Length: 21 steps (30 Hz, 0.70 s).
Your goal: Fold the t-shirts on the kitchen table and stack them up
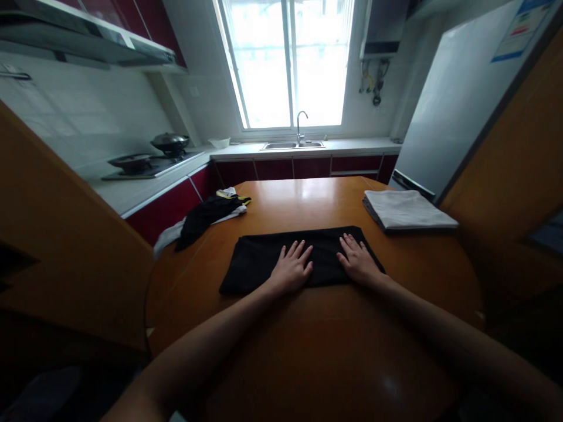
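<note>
A black garment (pixel 259 264), folded into a long flat rectangle, lies across the middle of the wooden table (pixel 281 334). My left hand (pixel 292 266) rests on it near the centre, palm down with the fingers apart. Towards its right end, my right hand (pixel 357 261) also lies flat on the cloth, fingers stretched out. Neither hand grips anything. What kind of garment it is cannot be told from the folded shape.
A stack of folded clothes (pixel 409 210), white on top, sits at the table's right. Crumpled black and white clothes (pixel 211 214) hang over the left edge. Beyond are a counter with a sink (pixel 281 145), a stove with pans (pixel 169 143), and a fridge (pixel 457 88) on the right.
</note>
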Available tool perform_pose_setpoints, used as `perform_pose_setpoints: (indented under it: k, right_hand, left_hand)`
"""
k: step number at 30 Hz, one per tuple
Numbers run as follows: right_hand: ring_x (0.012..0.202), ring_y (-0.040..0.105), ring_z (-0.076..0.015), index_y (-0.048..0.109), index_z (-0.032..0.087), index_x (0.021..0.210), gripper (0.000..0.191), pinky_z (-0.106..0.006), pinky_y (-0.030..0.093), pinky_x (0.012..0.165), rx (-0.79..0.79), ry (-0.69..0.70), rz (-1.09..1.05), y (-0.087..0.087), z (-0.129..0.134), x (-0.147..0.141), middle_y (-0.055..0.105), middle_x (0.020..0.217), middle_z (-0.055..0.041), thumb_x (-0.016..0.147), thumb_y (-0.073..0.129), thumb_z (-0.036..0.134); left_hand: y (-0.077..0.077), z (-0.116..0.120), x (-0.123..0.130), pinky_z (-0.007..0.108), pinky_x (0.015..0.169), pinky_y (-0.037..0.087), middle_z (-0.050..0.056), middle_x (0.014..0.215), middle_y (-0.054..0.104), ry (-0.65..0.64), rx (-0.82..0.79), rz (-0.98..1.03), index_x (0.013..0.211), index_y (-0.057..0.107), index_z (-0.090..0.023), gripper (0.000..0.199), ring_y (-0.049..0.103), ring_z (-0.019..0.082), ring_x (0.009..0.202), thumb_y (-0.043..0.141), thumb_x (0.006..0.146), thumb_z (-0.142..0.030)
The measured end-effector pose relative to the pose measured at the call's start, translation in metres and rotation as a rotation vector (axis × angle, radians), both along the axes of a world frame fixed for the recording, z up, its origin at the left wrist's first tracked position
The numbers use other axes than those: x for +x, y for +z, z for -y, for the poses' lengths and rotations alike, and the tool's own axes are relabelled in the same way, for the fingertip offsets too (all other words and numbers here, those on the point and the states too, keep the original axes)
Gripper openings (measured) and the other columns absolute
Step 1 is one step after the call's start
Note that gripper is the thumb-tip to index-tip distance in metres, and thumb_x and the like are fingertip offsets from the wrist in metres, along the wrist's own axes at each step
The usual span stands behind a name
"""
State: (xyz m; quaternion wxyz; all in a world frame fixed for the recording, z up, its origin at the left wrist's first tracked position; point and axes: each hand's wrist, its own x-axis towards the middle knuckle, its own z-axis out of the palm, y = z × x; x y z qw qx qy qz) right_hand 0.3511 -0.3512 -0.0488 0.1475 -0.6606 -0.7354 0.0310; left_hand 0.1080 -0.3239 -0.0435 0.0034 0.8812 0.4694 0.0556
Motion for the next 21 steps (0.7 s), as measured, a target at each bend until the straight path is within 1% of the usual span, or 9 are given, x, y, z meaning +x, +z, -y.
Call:
perform_pose_setpoints:
  k: [2, 4, 6, 10, 12, 14, 16, 19, 21]
  right_hand:
    - [0.153, 0.019, -0.0244, 0.036, 0.007, 0.155, 0.063, -0.046, 0.017, 0.123, 0.02, -0.014, -0.038, -0.002, 0.001, 0.008, 0.025, 0.165, -0.0132, 0.102, 0.029, 0.041]
    - [0.153, 0.018, -0.0227, 0.037, 0.007, 0.155, 0.063, -0.043, 0.017, 0.124, 0.072, -0.043, -0.063, -0.001, 0.0, 0.014, 0.025, 0.165, -0.0124, 0.103, 0.025, 0.041]
    - [0.154, 0.017, -0.023, 0.036, 0.007, 0.155, 0.063, -0.044, 0.015, 0.124, 0.08, -0.082, -0.048, -0.002, -0.001, 0.02, 0.026, 0.164, -0.0128, 0.103, 0.025, 0.042]
    - [0.154, 0.015, -0.0245, 0.031, 0.005, 0.157, 0.068, -0.047, 0.013, 0.124, -0.073, -0.121, 0.02, -0.011, -0.001, 0.03, 0.022, 0.165, -0.0139, 0.103, 0.027, 0.047]
    - [0.154, 0.014, -0.0243, 0.028, 0.005, 0.158, 0.071, -0.048, 0.012, 0.124, -0.132, -0.127, 0.028, -0.012, -0.002, 0.032, 0.019, 0.166, -0.0134, 0.103, 0.026, 0.05]
    - [0.154, 0.012, -0.0253, 0.027, 0.006, 0.158, 0.071, -0.052, 0.009, 0.124, -0.125, -0.153, 0.03, -0.006, -0.006, 0.032, 0.017, 0.166, -0.0135, 0.103, 0.024, 0.051]
    - [0.155, 0.011, -0.0268, 0.028, 0.006, 0.158, 0.07, -0.056, 0.009, 0.123, -0.063, -0.183, 0.029, 0.006, -0.013, 0.031, 0.017, 0.166, -0.0143, 0.103, 0.021, 0.05]
    - [0.154, 0.012, -0.0276, 0.028, 0.006, 0.158, 0.07, -0.055, 0.011, 0.123, 0.023, -0.181, 0.019, 0.023, -0.032, 0.025, 0.018, 0.166, -0.0154, 0.103, 0.02, 0.049]
    - [0.154, 0.012, -0.0275, 0.027, 0.006, 0.158, 0.071, -0.053, 0.012, 0.123, 0.022, -0.166, 0.016, 0.026, -0.046, 0.02, 0.018, 0.166, -0.0154, 0.103, 0.021, 0.049]
  left_hand:
    - [0.001, 0.0, 0.0, 0.058, 0.121, 0.018, 0.006, 0.167, 0.021, 0.003, -0.002, -0.002, 0.157, 0.033, -0.025, 0.059, 0.017, 0.029, 0.154, 0.034, 0.103, -0.047]
    - [0.002, 0.001, 0.0, 0.058, 0.121, 0.017, 0.007, 0.167, 0.021, 0.007, -0.011, -0.002, 0.157, 0.033, -0.025, 0.059, 0.017, 0.029, 0.154, 0.034, 0.102, -0.048]
    - [0.004, 0.002, 0.0, 0.058, 0.121, 0.017, 0.007, 0.167, 0.02, 0.006, -0.017, 0.001, 0.157, 0.034, -0.024, 0.06, 0.017, 0.03, 0.154, 0.033, 0.103, -0.047]
    - [0.005, 0.003, 0.0, 0.058, 0.121, 0.016, 0.007, 0.167, 0.021, 0.003, -0.021, 0.003, 0.158, 0.033, -0.024, 0.06, 0.017, 0.03, 0.154, 0.034, 0.103, -0.047]
    - [0.004, 0.003, 0.0, 0.058, 0.121, 0.016, 0.008, 0.167, 0.02, 0.006, -0.025, 0.003, 0.158, 0.033, -0.024, 0.06, 0.016, 0.03, 0.154, 0.033, 0.103, -0.047]
    - [0.003, 0.002, 0.0, 0.058, 0.121, 0.016, 0.008, 0.167, 0.02, 0.006, -0.028, 0.007, 0.158, 0.032, -0.024, 0.06, 0.016, 0.03, 0.154, 0.033, 0.103, -0.048]
    - [0.002, 0.001, 0.0, 0.058, 0.121, 0.016, 0.008, 0.167, 0.02, 0.004, -0.032, 0.012, 0.158, 0.032, -0.025, 0.061, 0.015, 0.03, 0.154, 0.032, 0.102, -0.049]
    - [0.002, 0.0, -0.001, 0.058, 0.121, 0.015, 0.007, 0.167, 0.019, 0.002, -0.041, 0.017, 0.158, 0.032, -0.025, 0.061, 0.014, 0.029, 0.154, 0.031, 0.102, -0.05]
    - [0.002, 0.0, -0.001, 0.057, 0.122, 0.015, 0.007, 0.167, 0.02, 0.006, -0.048, 0.02, 0.158, 0.032, -0.025, 0.061, 0.013, 0.029, 0.155, 0.031, 0.103, -0.051]
